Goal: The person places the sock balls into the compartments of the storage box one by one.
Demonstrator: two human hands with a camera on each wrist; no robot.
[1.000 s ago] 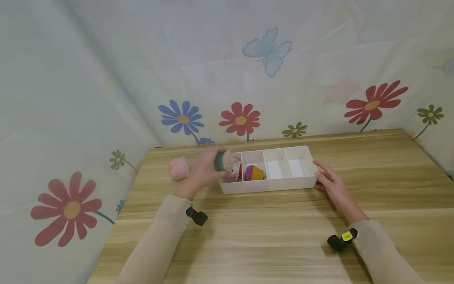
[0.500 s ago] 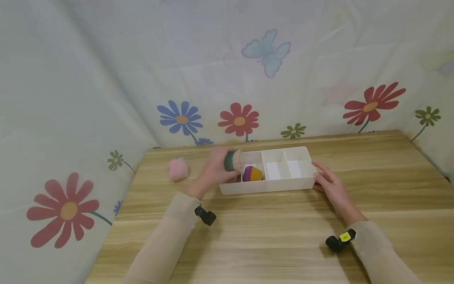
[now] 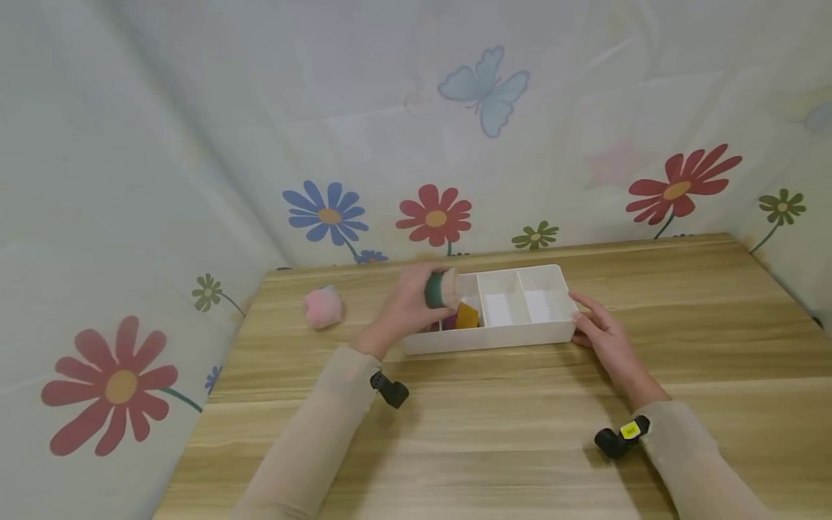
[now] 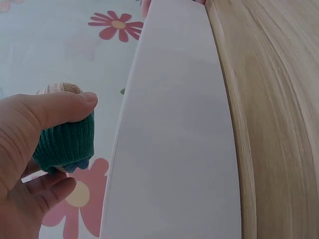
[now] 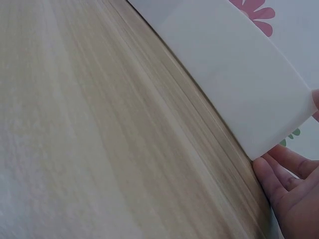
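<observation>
My left hand grips a small dark-green and cream ribbed-knit bundle above the left part of a white divided box. In the left wrist view the thumb lies across the front of the knit bundle, with fingers beneath it. Below it in the second compartment lies a purple and yellow block-like thing, partly covered by the hand. The leftmost compartment is mostly hidden; a bit of red shows. At the box's right end my right hand rests its fairly straight fingers against the end wall.
A fluffy pink ball-like thing with a greyish patch sits on the wooden table, left of the box. A flower-printed cloth hangs behind the table and along its sides.
My left hand has moved right with the knit bundle, from over the leftmost compartment to above the second one. The right hand keeps its place at the box's end.
</observation>
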